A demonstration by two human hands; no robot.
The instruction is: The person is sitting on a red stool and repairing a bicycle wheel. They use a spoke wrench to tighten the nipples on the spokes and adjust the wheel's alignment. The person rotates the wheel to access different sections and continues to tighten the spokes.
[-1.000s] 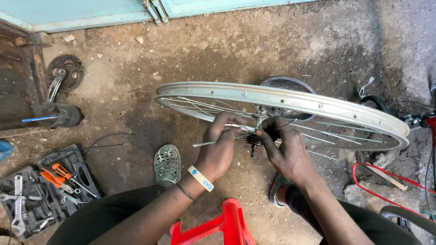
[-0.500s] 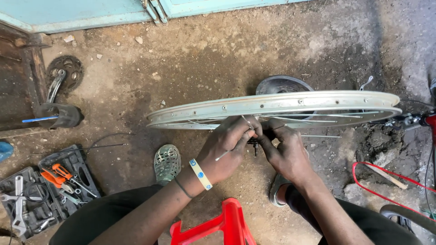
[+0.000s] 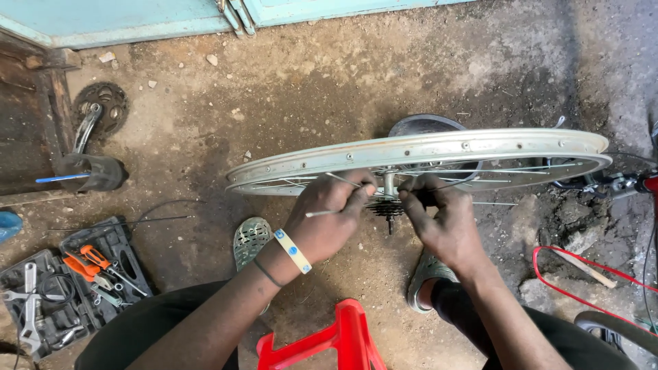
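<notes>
Head view, looking down past the knees at a dirt-stained concrete floor (image 3: 343,89). Silver spoked bicycle wheel rim (image 3: 425,147) held nearly edge-on, almost level, just above the floor in front of the person. A second ago it was tilted more, its open face turned up to the camera with the spokes spread in plain sight; half a second ago it was already flattening. Now it is flatter again, so the dark toothed sprocket cluster (image 3: 385,207) on the hub hangs below the rim, its axle end pointing down. Judgement: the work is now at the hub side, not the rim.

Left hand (image 3: 327,219), wearing a pale wristband with blue dots, has fingers closed narrow around a thin loose metal spoke (image 3: 327,212) that sticks out to the left. Right hand (image 3: 444,220) is curled tight at the hub, fingertips pinching something thin just beside the sprockets; what exactly, cannot tell.

Around: open grey tool case with orange-handled pliers (image 3: 72,281) at left, black chainring with crank arm (image 3: 96,113) further up, red plastic stool (image 3: 329,339) between the knees, green perforated sandal (image 3: 250,240) under the left forearm.
</notes>
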